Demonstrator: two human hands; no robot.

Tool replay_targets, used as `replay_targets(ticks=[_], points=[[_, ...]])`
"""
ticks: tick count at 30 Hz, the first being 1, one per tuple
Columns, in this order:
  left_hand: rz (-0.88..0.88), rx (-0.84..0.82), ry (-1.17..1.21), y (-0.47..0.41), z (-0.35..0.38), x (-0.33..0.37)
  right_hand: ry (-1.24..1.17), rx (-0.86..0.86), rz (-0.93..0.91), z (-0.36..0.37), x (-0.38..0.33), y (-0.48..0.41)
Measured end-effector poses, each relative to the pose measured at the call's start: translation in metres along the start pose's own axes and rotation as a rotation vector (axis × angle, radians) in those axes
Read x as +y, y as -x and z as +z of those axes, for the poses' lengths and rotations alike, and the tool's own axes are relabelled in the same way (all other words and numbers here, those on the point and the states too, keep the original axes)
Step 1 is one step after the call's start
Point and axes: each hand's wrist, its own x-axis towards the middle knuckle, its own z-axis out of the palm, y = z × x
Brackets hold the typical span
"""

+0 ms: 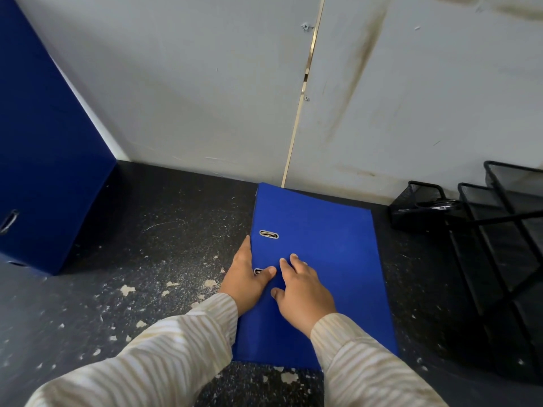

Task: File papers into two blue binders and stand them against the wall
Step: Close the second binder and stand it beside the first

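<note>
Blue binder (317, 239): closed, lying flat, metal slot (269, 234) by spine.
L hand (245, 277): grips spine edge.
R hand (305, 289): fingers relaxed, resting on cover.

no readable text, labels, brands or numbers anywhere in view

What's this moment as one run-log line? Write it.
flat binder: closed, lying on dark surface | left hand: grips its spine edge | right hand: rests on cover | other binder: standing at left
</note>
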Motion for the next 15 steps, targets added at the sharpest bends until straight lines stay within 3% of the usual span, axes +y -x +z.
replay_targets(ticks=[11,15], points=[[-0.079,0.066,-0.158,-0.020,-0.003,0.003,-0.016,0.027,-0.032,0.001,0.000,-0.003],[-0.272,0.040,-0.087,-0.054,-0.011,0.016,-0.080,0.040,-0.044,-0.004,0.000,-0.009]])
